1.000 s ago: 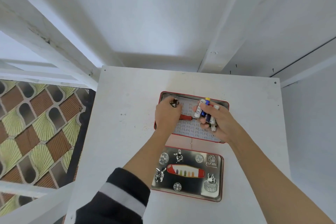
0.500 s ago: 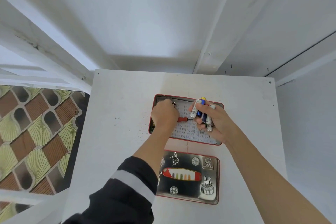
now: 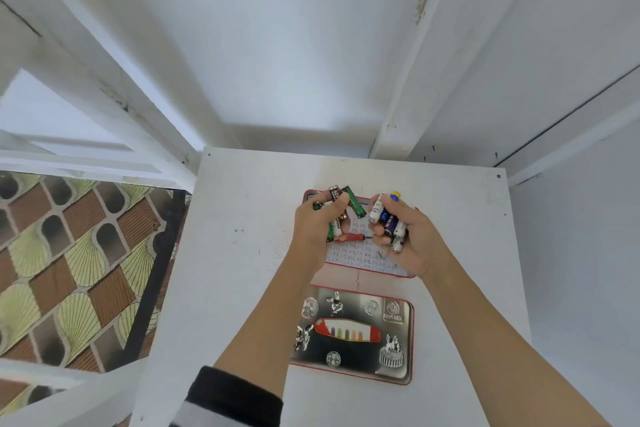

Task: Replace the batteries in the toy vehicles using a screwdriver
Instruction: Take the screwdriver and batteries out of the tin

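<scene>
Over the far half of the white desk (image 3: 242, 253) you are holding both hands above the open red-rimmed metal tin (image 3: 363, 262), which is lying toward the far edge with its printed paper lining showing. Your left hand (image 3: 317, 229) is curling its fingers round a bunch of green and black cylindrical batteries (image 3: 355, 206); two of them are sticking up past your fingertips toward the tin's far rim, and another is poking out below your palm. Your right hand (image 3: 410, 241) is gripping a second bunch, the white, blue and yellow-capped cylindrical batteries (image 3: 386, 215), with their ends standing out above and below your closed fingers. Between your two hands the small red-handled screwdriver (image 3: 353, 237) is lying crosswise, its handle just beside your left palm and its thin dark shaft pointing at your right fingers; I cannot tell whether either hand is actually pinching it or whether it is resting in the tin. Nearer to you, just beside the tin's near side, the silver tin lid with a red rim and embossed animal figures (image 3: 353, 336) is lying flat on the desk. Your left forearm is ending in a black sleeve with a white stripe (image 3: 232, 399) at the desk's near edge.
</scene>
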The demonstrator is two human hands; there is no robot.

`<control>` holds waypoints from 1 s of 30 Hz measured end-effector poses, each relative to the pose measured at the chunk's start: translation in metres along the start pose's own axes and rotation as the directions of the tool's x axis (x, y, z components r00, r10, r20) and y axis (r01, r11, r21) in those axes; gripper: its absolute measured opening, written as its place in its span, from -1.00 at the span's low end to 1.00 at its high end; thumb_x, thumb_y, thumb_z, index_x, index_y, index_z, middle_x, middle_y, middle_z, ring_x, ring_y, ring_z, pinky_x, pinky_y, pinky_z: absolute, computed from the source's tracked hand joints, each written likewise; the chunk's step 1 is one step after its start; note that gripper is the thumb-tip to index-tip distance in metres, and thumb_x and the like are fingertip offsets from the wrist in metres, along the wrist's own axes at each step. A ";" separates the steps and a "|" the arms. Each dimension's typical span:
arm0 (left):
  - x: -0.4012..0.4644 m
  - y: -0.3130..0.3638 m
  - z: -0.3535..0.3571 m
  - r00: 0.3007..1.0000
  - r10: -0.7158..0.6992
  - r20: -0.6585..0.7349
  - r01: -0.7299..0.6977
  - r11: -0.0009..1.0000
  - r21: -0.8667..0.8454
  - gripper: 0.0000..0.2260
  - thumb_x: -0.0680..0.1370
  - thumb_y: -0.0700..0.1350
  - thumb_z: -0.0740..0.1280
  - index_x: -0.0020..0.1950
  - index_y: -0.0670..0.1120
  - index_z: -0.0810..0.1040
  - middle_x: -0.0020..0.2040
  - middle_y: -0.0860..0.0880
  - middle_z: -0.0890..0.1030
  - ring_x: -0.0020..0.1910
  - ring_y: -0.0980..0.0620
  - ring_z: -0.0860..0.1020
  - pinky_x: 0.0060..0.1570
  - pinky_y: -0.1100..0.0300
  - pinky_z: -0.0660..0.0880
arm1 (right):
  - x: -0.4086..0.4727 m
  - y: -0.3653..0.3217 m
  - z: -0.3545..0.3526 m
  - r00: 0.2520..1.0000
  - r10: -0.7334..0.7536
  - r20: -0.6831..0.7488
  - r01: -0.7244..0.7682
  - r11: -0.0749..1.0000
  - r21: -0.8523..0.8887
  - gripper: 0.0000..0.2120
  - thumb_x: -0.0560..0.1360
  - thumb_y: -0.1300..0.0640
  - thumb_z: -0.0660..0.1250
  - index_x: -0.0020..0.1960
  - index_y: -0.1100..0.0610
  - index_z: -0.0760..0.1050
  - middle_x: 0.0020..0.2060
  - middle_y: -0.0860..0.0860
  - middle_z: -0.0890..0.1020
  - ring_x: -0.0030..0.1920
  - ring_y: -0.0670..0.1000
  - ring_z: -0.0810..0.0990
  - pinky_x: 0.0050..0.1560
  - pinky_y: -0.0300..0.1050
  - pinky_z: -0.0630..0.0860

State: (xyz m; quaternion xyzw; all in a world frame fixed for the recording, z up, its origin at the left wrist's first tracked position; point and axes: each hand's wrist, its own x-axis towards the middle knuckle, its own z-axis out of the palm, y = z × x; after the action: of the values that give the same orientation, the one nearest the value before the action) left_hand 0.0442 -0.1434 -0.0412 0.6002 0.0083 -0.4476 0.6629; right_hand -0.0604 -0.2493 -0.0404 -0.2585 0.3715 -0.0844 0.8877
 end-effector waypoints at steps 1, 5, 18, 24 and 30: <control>-0.007 0.009 0.003 1.000 0.001 0.002 -0.001 1.000 -0.007 -0.93 0.57 -0.23 0.35 -0.08 -0.22 0.59 -0.43 -0.07 0.52 -0.55 0.06 0.38 -0.55 0.28 0.31 | -0.007 -0.005 0.007 1.000 -0.017 0.007 0.017 1.000 -0.003 -0.83 0.41 0.16 0.27 -0.07 0.24 0.46 -0.41 0.10 0.50 -0.52 -0.04 0.43 -0.59 -0.31 0.30; -0.043 0.052 0.014 0.996 0.063 0.055 -0.059 0.995 -0.079 -0.94 0.57 -0.27 0.32 -0.10 -0.22 0.55 -0.45 -0.04 0.52 -0.55 0.06 0.37 -0.53 0.27 0.30 | -0.041 -0.032 0.043 0.993 -0.101 0.062 0.104 0.993 -0.047 -0.84 0.42 0.15 0.26 -0.09 0.25 0.46 -0.41 0.10 0.45 -0.53 -0.04 0.41 -0.60 -0.29 0.28; -0.185 0.221 0.007 0.914 0.378 0.149 -0.340 0.912 -0.231 -0.93 0.56 -0.28 0.33 -0.13 -0.22 0.53 -0.42 -0.08 0.47 -0.56 0.06 0.37 -0.52 0.27 0.33 | -0.176 -0.086 0.222 0.884 -0.319 0.343 0.382 0.914 -0.134 -0.65 0.24 0.06 0.42 -0.06 0.24 0.50 -0.35 0.07 0.48 -0.53 -0.05 0.39 -0.62 -0.28 0.29; -0.237 0.275 -0.054 0.836 0.497 0.233 -0.428 0.856 -0.291 -0.87 0.59 -0.26 0.28 -0.15 -0.21 0.54 -0.38 -0.06 0.52 -0.55 0.07 0.36 -0.52 0.28 0.29 | -0.213 -0.051 0.308 0.828 -0.371 0.420 0.471 0.867 -0.164 -0.75 0.42 0.12 0.24 0.01 0.25 0.49 -0.40 0.06 0.45 -0.52 -0.06 0.36 -0.59 -0.29 0.27; -0.280 0.312 -0.169 0.802 0.524 0.287 -0.465 0.849 -0.250 -0.88 0.58 -0.26 0.29 -0.12 -0.22 0.59 -0.33 -0.12 0.51 -0.55 0.07 0.35 -0.53 0.28 0.28 | -0.223 0.034 0.400 0.791 -0.413 0.452 0.524 0.838 -0.151 -0.75 0.42 0.12 0.24 0.01 0.25 0.50 -0.38 0.06 0.45 -0.51 -0.06 0.35 -0.59 -0.29 0.26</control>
State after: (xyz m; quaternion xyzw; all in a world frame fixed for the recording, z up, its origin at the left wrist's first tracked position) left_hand 0.1531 0.1182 0.3110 0.4357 -0.2276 -0.3543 0.7955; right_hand 0.0609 0.0148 0.3152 -0.4726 0.1127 -0.1979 0.8514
